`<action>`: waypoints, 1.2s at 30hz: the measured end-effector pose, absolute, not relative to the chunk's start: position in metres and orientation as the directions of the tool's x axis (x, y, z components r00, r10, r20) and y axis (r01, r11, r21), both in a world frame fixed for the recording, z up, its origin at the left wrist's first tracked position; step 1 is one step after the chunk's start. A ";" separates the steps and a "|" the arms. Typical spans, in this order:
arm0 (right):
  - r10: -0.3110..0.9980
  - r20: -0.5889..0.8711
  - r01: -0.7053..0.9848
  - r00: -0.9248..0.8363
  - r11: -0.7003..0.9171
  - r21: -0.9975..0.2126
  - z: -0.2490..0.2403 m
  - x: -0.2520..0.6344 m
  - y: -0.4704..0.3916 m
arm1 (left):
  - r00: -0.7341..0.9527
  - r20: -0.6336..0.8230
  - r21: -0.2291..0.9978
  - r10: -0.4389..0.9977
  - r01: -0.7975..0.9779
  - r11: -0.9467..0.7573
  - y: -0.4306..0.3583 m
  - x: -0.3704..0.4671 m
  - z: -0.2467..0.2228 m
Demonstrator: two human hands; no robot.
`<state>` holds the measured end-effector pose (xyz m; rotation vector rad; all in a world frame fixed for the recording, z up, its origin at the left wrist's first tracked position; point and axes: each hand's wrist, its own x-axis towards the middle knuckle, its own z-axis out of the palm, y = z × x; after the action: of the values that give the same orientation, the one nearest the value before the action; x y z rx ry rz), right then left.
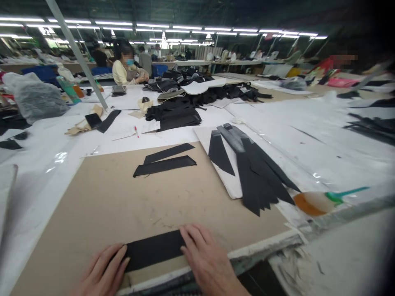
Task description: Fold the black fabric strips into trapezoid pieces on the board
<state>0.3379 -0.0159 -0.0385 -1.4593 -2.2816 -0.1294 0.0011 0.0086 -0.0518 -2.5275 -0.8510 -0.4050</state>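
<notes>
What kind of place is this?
Likely a garment factory cutting floor: long worktables, stacks of cut black fabric pieces, other workers under strip lights.

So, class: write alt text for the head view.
Two hands, left hand and right hand, press a black fabric strip flat on a brown board. More black pieces lie beyond.
</notes>
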 end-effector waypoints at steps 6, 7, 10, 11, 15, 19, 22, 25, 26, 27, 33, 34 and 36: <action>0.826 0.427 0.895 -0.367 0.439 -0.080 -0.046 0.373 -0.020 | 0.554 0.401 -0.016 0.730 0.801 -0.599 0.002 0.005 -0.033; 0.821 0.433 0.893 -0.371 0.444 -0.076 -0.048 0.374 -0.019 | 0.459 0.387 0.101 0.800 0.841 -0.532 0.002 0.003 -0.033; 0.803 0.464 0.888 -0.373 0.454 -0.072 -0.053 0.377 -0.017 | 0.185 0.300 0.390 0.936 0.871 -0.297 0.002 0.000 -0.030; 0.796 0.473 0.885 -0.378 0.461 -0.068 -0.055 0.378 -0.016 | 0.141 0.265 0.445 0.954 0.859 -0.251 0.003 0.000 -0.027; 0.775 0.488 0.875 -0.402 0.481 -0.044 -0.062 0.383 -0.014 | 0.163 0.203 0.503 0.966 0.829 -0.245 0.005 0.004 -0.019; 0.768 0.490 0.872 -0.412 0.488 -0.032 -0.063 0.385 -0.014 | 0.293 0.246 0.351 0.924 0.861 -0.367 0.004 0.011 -0.022; 0.755 0.501 0.868 -0.423 0.497 -0.016 -0.061 0.385 -0.013 | 0.364 0.262 0.253 0.894 0.868 -0.428 0.000 0.009 -0.024; 0.757 0.497 0.866 -0.424 0.500 -0.025 -0.058 0.384 -0.012 | 0.336 0.220 0.354 0.916 0.847 -0.396 -0.003 0.005 -0.023; 0.763 0.489 0.864 -0.423 0.502 -0.035 -0.057 0.384 -0.012 | 0.304 0.196 0.413 0.932 0.837 -0.360 -0.003 0.003 -0.022; 0.773 0.479 0.865 -0.417 0.499 -0.053 -0.056 0.383 -0.011 | 0.268 0.169 0.468 0.949 0.825 -0.316 -0.003 0.003 -0.021; 0.874 0.385 0.871 -0.296 0.413 -0.268 -0.045 0.379 0.007 | 0.156 0.038 0.621 0.987 0.770 -0.146 0.009 0.011 -0.019; 0.893 0.342 0.863 -0.292 0.400 -0.309 -0.042 0.378 0.010 | 0.158 0.018 0.624 0.987 0.769 -0.134 0.012 0.013 -0.017; 0.928 0.238 0.851 -0.288 0.361 -0.382 -0.035 0.378 0.017 | 0.177 -0.025 0.633 0.984 0.764 -0.122 0.016 0.017 -0.011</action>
<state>0.3775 0.0170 -0.0350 -1.5486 -2.2137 0.2517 0.0169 0.0163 -0.0110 -2.7468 -2.3166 -0.7892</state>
